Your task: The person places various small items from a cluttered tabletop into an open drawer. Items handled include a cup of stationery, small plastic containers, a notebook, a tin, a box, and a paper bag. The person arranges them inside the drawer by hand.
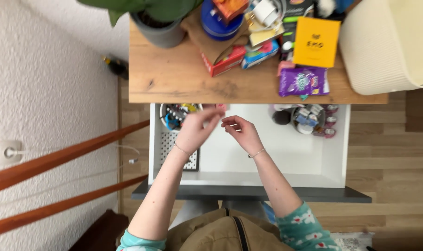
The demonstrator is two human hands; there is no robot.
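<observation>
An open white drawer [267, 162] sticks out below a wooden tabletop [174, 79]. Both my hands hover over its left half. My left hand [195, 132] is blurred, its fingers pinched on a small pink thing [220, 108] near the tabletop's edge. My right hand [243, 134] sits just to the right of it with its fingers loosely curled and nothing visible in them. The two hands are a few centimetres apart. Each wrist wears a thin bracelet.
In the drawer are a round cup of small items [176, 115], a perforated tray [169, 144], a dark ball [281, 117] and a tub of small bottles [306, 120]. The tabletop carries a plant pot [158, 30], a yellow booklet [316, 42], a purple packet [303, 81] and a cream basket [388, 46]. Wooden rails [58, 160] run at left.
</observation>
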